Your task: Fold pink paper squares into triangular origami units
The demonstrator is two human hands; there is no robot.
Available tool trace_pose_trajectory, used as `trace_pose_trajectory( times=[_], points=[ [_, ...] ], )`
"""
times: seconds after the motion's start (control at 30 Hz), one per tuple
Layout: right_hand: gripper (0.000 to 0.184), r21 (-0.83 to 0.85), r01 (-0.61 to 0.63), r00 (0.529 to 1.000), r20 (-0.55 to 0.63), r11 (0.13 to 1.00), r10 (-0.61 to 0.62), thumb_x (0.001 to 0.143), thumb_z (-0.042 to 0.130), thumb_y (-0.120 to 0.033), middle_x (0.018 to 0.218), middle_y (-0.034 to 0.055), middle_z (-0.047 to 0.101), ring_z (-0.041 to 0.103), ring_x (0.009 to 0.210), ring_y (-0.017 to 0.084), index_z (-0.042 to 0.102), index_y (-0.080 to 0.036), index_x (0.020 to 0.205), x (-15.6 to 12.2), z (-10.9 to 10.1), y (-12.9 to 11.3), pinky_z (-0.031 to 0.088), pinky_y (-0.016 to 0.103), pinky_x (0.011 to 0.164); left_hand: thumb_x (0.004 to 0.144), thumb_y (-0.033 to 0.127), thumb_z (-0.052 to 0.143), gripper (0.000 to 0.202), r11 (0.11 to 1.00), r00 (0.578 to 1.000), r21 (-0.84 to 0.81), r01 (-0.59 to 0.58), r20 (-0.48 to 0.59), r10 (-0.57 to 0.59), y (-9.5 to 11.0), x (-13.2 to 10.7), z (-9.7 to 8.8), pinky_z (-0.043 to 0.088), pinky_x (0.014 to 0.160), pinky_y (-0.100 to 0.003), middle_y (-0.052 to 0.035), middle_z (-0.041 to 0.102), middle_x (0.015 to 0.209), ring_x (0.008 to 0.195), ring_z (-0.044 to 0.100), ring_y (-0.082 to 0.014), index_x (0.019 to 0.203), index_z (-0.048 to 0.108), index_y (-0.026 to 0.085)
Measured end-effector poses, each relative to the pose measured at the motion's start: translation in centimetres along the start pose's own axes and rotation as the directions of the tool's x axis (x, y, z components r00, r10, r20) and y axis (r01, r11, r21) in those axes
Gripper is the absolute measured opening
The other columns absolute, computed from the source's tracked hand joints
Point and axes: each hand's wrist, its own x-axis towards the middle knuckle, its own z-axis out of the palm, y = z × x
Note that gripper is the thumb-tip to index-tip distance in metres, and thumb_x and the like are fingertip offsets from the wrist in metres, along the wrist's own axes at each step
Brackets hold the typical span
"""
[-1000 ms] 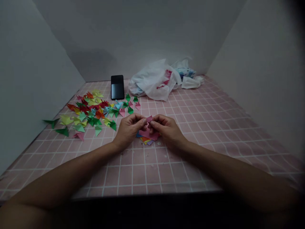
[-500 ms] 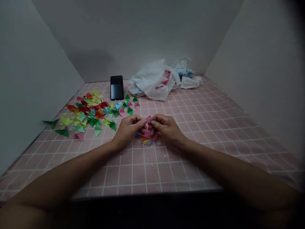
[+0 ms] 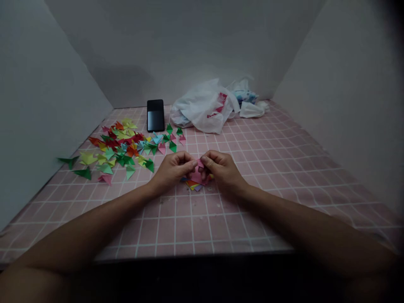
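Between my fingertips is a small pink piece of folded paper (image 3: 200,163), pinched from both sides. My left hand (image 3: 175,169) has its thumb and forefinger closed on the paper's left side. On the right side, my right hand (image 3: 222,169) grips it the same way. The fingers hide much of the paper, so its exact folds cannot be made out. Just below the hands lies a fanned stack of coloured paper sheets (image 3: 196,182), pink on top, with blue, orange, yellow and purple edges showing.
Many folded paper pieces (image 3: 124,158) in green, yellow, red, orange, blue and pink spread over the left of the checked tablecloth (image 3: 176,235). Behind stand a black phone (image 3: 155,115), a white plastic bag (image 3: 205,107) and a blue-and-white packet (image 3: 246,97). Pale walls enclose three sides.
The pink folded paper sits slightly lower between my fingertips and its tip is turned differently. My fingers have shifted a little on it; the other things are unchanged.
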Motion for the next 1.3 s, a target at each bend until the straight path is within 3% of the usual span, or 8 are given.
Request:
trace_pose_trajectory(
  times=[0.13,0.27,0.53,0.77,0.9,1.17,1.3],
  points=[
    [0.036,0.043,-0.021,1.000,0.012,0.999,0.020,0.082,0.072,-0.046,0.052,-0.0049,0.056,0.049,0.038,0.008,0.055,-0.020,0.065,0.1,0.0,0.0,0.042,0.022,0.038,0.076,0.038,0.077,0.027,0.998,0.997,0.012,-0.064,-0.029,0.064,0.2,0.3,-0.5,0.045,0.054,-0.021,0.0024,0.059,0.064,0.054,0.054,-0.0089,0.073,0.062,0.016],
    [0.033,0.056,0.007,1.000,-0.001,0.998,-0.007,0.084,0.071,-0.048,0.060,-0.0044,0.060,0.052,0.044,0.008,0.057,-0.020,0.074,-0.1,0.2,-0.1,0.043,0.021,0.041,0.077,0.036,0.075,0.025,0.997,0.991,0.018,-0.078,-0.104,0.079,0.5,0.5,-0.7,0.045,0.055,-0.021,0.0021,0.058,0.065,0.055,0.054,-0.0087,0.072,0.062,0.016],
    [0.033,0.021,-0.029,0.997,0.068,0.999,0.028,0.083,0.073,-0.047,0.056,-0.0035,0.060,0.054,0.045,0.009,0.060,-0.019,0.072,-0.3,0.3,0.0,0.043,0.021,0.043,0.075,0.038,0.078,0.027,0.998,0.996,0.012,-0.067,-0.051,0.067,-0.1,0.3,-0.3,0.044,0.052,-0.020,0.0030,0.058,0.064,0.053,0.053,-0.0082,0.072,0.062,0.017],
    [0.030,0.083,0.004,0.999,-0.051,0.997,0.000,0.081,0.075,-0.044,0.063,-0.0023,0.065,0.058,0.048,0.010,0.059,-0.020,0.074,-0.5,0.7,0.1,0.046,0.022,0.044,0.076,0.038,0.080,0.027,0.984,0.998,-0.175,0.032,-0.049,-0.041,-0.6,-0.2,0.4,0.050,0.063,-0.023,-0.0004,0.068,0.073,0.063,0.062,-0.0106,0.082,0.066,0.016],
    [0.031,0.068,-0.003,1.000,0.018,0.998,0.002,0.079,0.078,-0.044,0.062,-0.0031,0.064,0.057,0.050,0.010,0.059,-0.020,0.074,-0.6,0.8,0.4,0.047,0.023,0.048,0.078,0.038,0.078,0.025,0.993,0.994,-0.114,-0.020,-0.110,0.008,-0.4,-0.2,0.5,0.048,0.061,-0.023,0.0010,0.065,0.068,0.060,0.058,-0.0097,0.077,0.067,0.016],
    [0.030,-0.024,-0.006,0.996,0.084,1.000,0.008,0.082,0.076,-0.046,0.058,-0.0032,0.061,0.055,0.050,0.011,0.061,-0.021,0.076,-0.6,0.5,-0.1,0.044,0.024,0.049,0.080,0.036,0.074,0.021,0.994,0.991,0.033,-0.103,-0.088,0.106,-0.2,-0.1,0.1,0.049,0.060,-0.024,0.0010,0.063,0.067,0.061,0.058,-0.0112,0.076,0.067,0.016],
    [0.030,-0.023,0.025,0.999,0.036,0.999,-0.024,0.084,0.074,-0.047,0.060,-0.0033,0.062,0.056,0.050,0.011,0.061,-0.020,0.083,-0.4,0.2,-0.1,0.044,0.024,0.049,0.082,0.030,0.071,0.014,0.967,0.980,0.195,-0.166,-0.074,0.183,-0.2,-0.1,-0.1,0.048,0.059,-0.022,-0.0004,0.064,0.072,0.062,0.059,-0.0108,0.078,0.068,0.016]
  ],
)
